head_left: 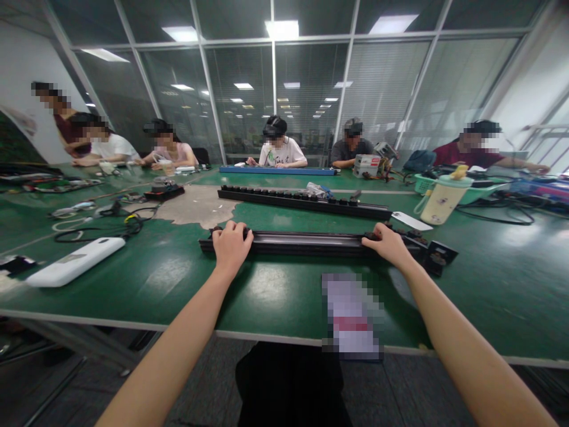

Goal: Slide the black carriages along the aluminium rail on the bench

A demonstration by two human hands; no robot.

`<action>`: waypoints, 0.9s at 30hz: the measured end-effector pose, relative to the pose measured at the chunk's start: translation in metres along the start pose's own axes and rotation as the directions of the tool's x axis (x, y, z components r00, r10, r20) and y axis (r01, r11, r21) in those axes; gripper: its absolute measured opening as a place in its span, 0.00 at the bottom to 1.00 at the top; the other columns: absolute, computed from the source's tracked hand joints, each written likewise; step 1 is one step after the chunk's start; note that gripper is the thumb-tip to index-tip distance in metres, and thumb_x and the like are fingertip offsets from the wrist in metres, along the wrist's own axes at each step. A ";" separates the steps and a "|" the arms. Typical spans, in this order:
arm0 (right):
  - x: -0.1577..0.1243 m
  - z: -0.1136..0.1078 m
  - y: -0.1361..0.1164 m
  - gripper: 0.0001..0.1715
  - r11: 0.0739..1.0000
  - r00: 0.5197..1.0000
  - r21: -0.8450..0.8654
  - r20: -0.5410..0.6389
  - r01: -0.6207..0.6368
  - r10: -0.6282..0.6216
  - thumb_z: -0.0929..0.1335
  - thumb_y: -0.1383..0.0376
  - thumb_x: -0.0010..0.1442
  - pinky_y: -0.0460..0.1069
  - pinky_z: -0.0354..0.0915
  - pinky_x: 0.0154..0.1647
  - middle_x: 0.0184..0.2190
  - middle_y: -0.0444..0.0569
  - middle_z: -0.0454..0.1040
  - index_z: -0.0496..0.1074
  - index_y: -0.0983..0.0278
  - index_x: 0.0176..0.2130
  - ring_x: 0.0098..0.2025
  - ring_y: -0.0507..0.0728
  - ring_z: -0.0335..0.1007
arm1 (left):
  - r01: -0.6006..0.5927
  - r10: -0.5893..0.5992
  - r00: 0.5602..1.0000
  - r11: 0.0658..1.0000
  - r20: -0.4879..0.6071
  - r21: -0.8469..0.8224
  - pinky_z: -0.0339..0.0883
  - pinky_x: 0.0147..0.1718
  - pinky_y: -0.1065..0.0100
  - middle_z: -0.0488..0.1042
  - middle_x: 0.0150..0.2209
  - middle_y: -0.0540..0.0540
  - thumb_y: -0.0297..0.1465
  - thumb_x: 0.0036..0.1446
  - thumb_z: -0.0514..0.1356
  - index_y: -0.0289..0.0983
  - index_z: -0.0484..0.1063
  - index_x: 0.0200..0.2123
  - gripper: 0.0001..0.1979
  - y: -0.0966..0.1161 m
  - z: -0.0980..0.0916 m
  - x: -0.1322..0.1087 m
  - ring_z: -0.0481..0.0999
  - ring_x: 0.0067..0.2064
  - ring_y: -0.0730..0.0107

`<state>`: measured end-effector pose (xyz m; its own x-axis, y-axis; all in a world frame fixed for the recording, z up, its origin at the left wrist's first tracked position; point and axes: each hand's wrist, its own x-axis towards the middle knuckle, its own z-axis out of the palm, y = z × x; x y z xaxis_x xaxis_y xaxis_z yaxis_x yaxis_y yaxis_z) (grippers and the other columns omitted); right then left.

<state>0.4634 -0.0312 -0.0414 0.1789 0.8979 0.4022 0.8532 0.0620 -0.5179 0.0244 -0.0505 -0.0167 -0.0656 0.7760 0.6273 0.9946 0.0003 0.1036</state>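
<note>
- the near black bar (306, 240) lies flat on the green table (275, 296), side to side, right in front of the person i am watching.
- i think the work on it is only partway. its long middle strip is bare and shiny, and dark lumps show only by the hands at the two ends.
- the far black bar (302, 210) sits behind it, a bit tilted, with a row of dark lumps (284, 194) along its top. no hand touches that one. i cannot tell if it is finished.
- so what is left seems to be on the near bar, but i cannot tell how much.
- the left hand (233, 246) is closed, with its fingers curled over the bar's left end. it grips there, and a dark lump peeks out by the fingers.
- the right hand (389, 243) is closed too, thumb and fingers gripping near the right end.
- a dark card (439, 258) lies just right of that end.
</note>
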 end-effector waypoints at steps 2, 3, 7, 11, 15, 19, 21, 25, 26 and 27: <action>0.000 0.000 0.001 0.24 1.000 1.000 -0.001 -0.001 0.001 -0.001 0.70 0.47 0.48 0.51 0.55 0.34 0.22 0.42 0.64 0.53 0.56 0.29 0.28 0.57 0.61 | -0.003 0.003 1.000 1.000 -0.004 0.003 0.60 0.52 0.53 0.77 0.48 0.39 0.39 0.68 0.52 0.39 0.78 0.47 0.17 0.000 0.000 0.000 0.75 0.48 0.52; 0.000 0.001 0.001 0.24 1.000 1.000 0.000 -0.002 0.004 -0.004 0.70 0.47 0.49 0.51 0.55 0.34 0.22 0.42 0.64 0.53 0.56 0.29 0.28 0.57 0.61 | -0.004 0.004 1.000 1.000 -0.003 0.004 0.60 0.52 0.53 0.77 0.48 0.39 0.39 0.68 0.52 0.39 0.78 0.46 0.16 0.000 0.000 0.000 0.75 0.48 0.52; 0.001 0.002 0.003 0.24 1.000 1.000 0.001 -0.013 0.014 -0.014 0.70 0.48 0.48 0.51 0.55 0.34 0.22 0.42 0.63 0.53 0.56 0.29 0.28 0.57 0.60 | 0.003 -0.003 1.000 1.000 0.002 -0.008 0.59 0.52 0.53 0.77 0.48 0.38 0.39 0.68 0.52 0.40 0.78 0.46 0.16 0.000 0.001 0.000 0.75 0.49 0.52; 0.001 0.003 0.003 0.24 1.000 1.000 -0.002 -0.022 0.013 -0.013 0.70 0.48 0.48 0.51 0.55 0.34 0.22 0.42 0.63 0.54 0.56 0.29 0.29 0.58 0.61 | 0.007 -0.007 1.000 1.000 0.002 -0.016 0.59 0.53 0.53 0.77 0.48 0.38 0.39 0.68 0.53 0.40 0.78 0.46 0.16 -0.001 0.002 0.000 0.75 0.49 0.51; 0.002 0.003 0.004 0.23 1.000 1.000 -0.003 -0.017 0.008 -0.008 0.70 0.48 0.48 0.52 0.56 0.35 0.22 0.42 0.64 0.54 0.56 0.29 0.29 0.58 0.61 | 0.004 -0.004 1.000 1.000 -0.001 -0.014 0.59 0.53 0.53 0.77 0.48 0.38 0.39 0.68 0.53 0.40 0.78 0.47 0.16 -0.001 0.002 0.000 0.75 0.49 0.51; 0.002 0.000 0.005 0.23 0.999 1.000 -0.030 0.011 -0.014 0.015 0.70 0.47 0.49 0.53 0.56 0.38 0.24 0.43 0.67 0.56 0.57 0.29 0.31 0.59 0.64 | 0.000 0.000 1.000 1.000 0.000 -0.017 0.59 0.52 0.53 0.77 0.48 0.38 0.39 0.68 0.53 0.39 0.78 0.47 0.16 -0.001 0.001 0.000 0.75 0.49 0.51; 0.002 -0.002 0.005 0.23 0.997 0.999 -0.068 0.021 -0.040 0.042 0.70 0.46 0.50 0.55 0.55 0.41 0.26 0.44 0.69 0.57 0.58 0.29 0.32 0.59 0.65 | 0.002 -0.002 1.000 1.000 0.003 -0.019 0.59 0.53 0.53 0.77 0.48 0.38 0.39 0.68 0.53 0.39 0.78 0.47 0.16 -0.001 0.001 0.000 0.75 0.49 0.51; 0.001 -0.004 0.002 0.24 0.992 0.995 -0.082 0.033 -0.091 0.094 0.70 0.45 0.50 0.56 0.55 0.43 0.28 0.45 0.72 0.59 0.58 0.29 0.34 0.61 0.67 | 0.002 -0.002 1.000 1.000 0.006 -0.012 0.59 0.53 0.53 0.77 0.48 0.38 0.39 0.68 0.53 0.40 0.78 0.47 0.16 -0.001 0.002 0.000 0.75 0.49 0.51; 0.001 -0.004 0.001 0.24 0.992 0.994 -0.075 0.037 -0.103 0.106 0.70 0.45 0.50 0.56 0.55 0.43 0.28 0.45 0.72 0.59 0.58 0.30 0.34 0.61 0.67 | 0.004 -0.004 1.000 1.000 0.006 -0.011 0.59 0.53 0.53 0.77 0.48 0.38 0.39 0.68 0.53 0.40 0.78 0.47 0.16 -0.001 0.002 0.000 0.75 0.49 0.51; 0.000 -0.005 0.001 0.24 0.991 0.993 -0.069 0.040 -0.112 0.115 0.70 0.45 0.50 0.55 0.55 0.42 0.28 0.45 0.72 0.59 0.58 0.30 0.34 0.61 0.67 | 0.005 -0.005 1.000 1.000 0.005 -0.010 0.59 0.53 0.53 0.77 0.49 0.38 0.39 0.68 0.53 0.40 0.78 0.47 0.16 -0.001 0.002 0.000 0.75 0.49 0.51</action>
<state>0.4663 -0.0329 -0.0380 0.2560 0.9159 0.3092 0.8595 -0.0692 -0.5064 0.0232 -0.0494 -0.0180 -0.0704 0.7791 0.6229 0.9934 -0.0020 0.1148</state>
